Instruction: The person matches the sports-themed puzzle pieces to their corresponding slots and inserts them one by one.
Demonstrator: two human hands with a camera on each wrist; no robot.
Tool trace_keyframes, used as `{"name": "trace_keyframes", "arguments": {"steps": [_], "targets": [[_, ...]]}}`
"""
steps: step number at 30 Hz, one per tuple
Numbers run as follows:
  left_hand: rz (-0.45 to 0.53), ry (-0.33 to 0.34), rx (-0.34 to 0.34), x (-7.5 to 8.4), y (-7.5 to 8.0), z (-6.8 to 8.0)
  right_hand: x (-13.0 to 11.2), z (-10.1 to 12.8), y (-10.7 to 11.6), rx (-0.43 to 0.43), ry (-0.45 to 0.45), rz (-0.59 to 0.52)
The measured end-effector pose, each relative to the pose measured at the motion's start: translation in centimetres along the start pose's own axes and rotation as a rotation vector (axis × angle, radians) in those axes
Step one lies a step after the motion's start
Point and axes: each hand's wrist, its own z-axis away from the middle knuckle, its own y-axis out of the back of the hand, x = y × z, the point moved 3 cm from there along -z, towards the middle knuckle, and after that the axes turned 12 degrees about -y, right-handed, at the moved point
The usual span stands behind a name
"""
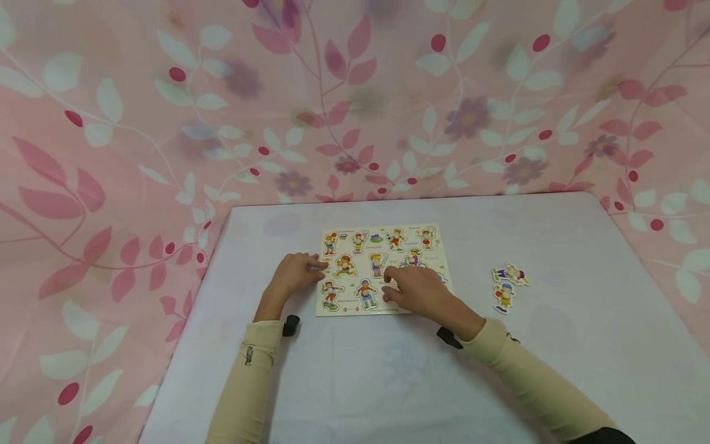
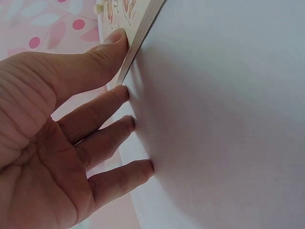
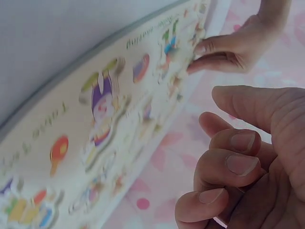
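A cream wooden puzzle board (image 1: 366, 258) with printed words and colourful figures in sports clothes lies flat on the table. At its left edge is my left hand (image 1: 294, 274), its thumb (image 2: 116, 40) touching the board's rim and its other fingers spread with tips on the cloth. Above the board's right part hovers my right hand (image 1: 418, 290), which covers some figures. Its fingers (image 3: 236, 164) are loosely bent with nothing between them, and the thumb stands apart. Below it, in the right wrist view, a figure piece in purple (image 3: 102, 105) sits on the board.
Two loose figure pieces lie to the right of the board, one sideways in purple (image 1: 510, 274) and one with a blue hat (image 1: 504, 297). A white cloth covers the table (image 1: 344, 382). Pink floral fabric (image 1: 344, 123) hangs behind it.
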Motion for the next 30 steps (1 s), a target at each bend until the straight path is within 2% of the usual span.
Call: {"name": "trace_keyframes", "arguments": {"steps": [11, 21, 30], "targets": [[0.0, -0.005, -0.003, 0.3, 0.3, 0.1, 2.6, 1.5, 1.7, 0.08, -0.034, 0.01], [-0.007, -0.01, -0.008, 0.1, -0.1, 0.1, 5.3, 2.9, 2.3, 0.029, -0.126, -0.003], [0.009, 0.007, 0.007, -0.1, -0.1, 0.0, 8.3, 3.4, 3.2, 0.044, -0.204, -0.043]]}}
